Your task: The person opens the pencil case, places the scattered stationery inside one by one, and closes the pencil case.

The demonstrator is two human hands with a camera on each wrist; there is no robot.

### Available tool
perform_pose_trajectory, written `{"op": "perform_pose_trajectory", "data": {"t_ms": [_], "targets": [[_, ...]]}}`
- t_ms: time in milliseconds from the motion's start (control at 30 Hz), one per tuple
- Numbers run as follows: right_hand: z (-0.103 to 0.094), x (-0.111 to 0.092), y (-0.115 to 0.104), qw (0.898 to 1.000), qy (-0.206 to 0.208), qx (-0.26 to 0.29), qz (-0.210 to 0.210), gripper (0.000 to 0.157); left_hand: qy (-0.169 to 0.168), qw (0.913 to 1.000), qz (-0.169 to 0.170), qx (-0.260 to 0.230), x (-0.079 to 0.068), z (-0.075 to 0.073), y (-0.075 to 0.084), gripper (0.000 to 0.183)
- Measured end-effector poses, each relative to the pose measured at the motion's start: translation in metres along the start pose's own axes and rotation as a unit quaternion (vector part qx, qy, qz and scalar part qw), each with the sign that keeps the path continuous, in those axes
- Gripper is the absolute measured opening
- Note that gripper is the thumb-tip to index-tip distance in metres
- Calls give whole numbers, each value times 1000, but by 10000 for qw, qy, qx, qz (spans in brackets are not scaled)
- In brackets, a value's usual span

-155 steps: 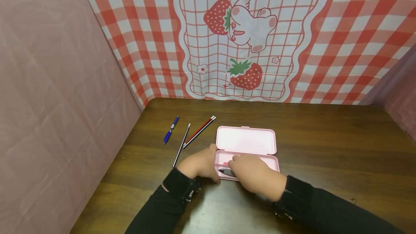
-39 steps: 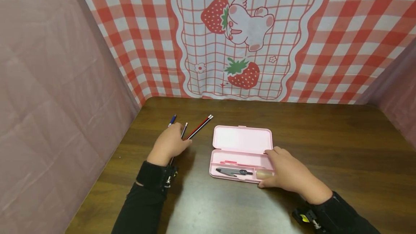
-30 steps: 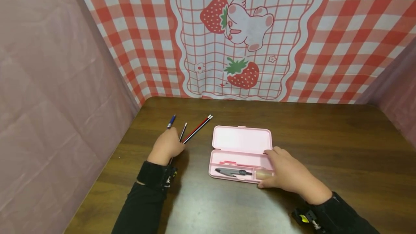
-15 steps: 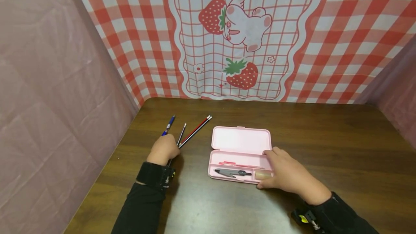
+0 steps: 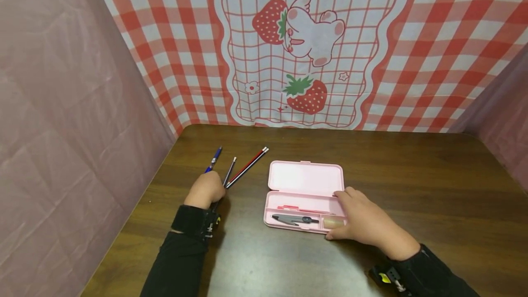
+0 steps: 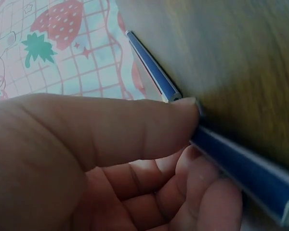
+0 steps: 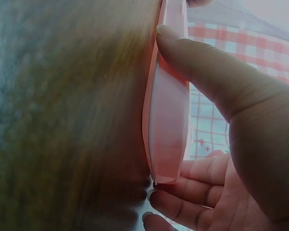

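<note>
My left hand (image 5: 205, 190) is low over the table at left, pinching a dark pencil (image 6: 243, 168) between thumb and curled fingers. In the head view the pencil's white-tipped upper part shows beyond the knuckles. My right hand (image 5: 367, 221) grips the right end of an open pink pencil case (image 5: 306, 178), thumb at its front edge and fingers at its back. Inside the case lie a grey compass (image 5: 294, 219), a thin red item (image 5: 294, 208) and a beige block (image 5: 332, 222), partly covered by my right hand.
Two more pencils, one red-striped and one dark (image 5: 248, 167), lie side by side just right of my left hand. A blue pen (image 5: 213, 159) lies beyond it, its lower end hidden. A checked strawberry cloth (image 5: 307, 97) hangs behind the wooden table (image 5: 412, 173).
My right hand has left the case's inside for its right end. My left hand has moved from the case's left end to the pencils, then drawn nearer along one, its fingers closing on it.
</note>
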State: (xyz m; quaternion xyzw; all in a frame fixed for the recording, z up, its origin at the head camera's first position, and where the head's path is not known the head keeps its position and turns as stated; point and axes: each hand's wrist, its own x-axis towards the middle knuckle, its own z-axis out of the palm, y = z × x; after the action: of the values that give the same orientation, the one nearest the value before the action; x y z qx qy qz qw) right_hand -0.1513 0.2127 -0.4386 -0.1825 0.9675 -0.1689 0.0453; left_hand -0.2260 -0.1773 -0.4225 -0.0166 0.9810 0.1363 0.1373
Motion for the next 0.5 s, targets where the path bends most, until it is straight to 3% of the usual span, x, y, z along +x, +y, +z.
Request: {"op": "perform_pose_trajectory", "data": {"t_ms": [167, 367, 500], "targets": [[1, 0, 1, 10000, 50, -16, -4, 109, -72, 9999, -82, -131, 1, 1, 2, 14], [1, -1, 2, 10000, 41, 2, 10, 109, 352, 9988, -131, -310, 2, -2, 4, 12], [0, -1, 2, 10000, 18, 21, 8, 109, 446, 9984, -131, -335, 0, -6, 8, 11]]}}
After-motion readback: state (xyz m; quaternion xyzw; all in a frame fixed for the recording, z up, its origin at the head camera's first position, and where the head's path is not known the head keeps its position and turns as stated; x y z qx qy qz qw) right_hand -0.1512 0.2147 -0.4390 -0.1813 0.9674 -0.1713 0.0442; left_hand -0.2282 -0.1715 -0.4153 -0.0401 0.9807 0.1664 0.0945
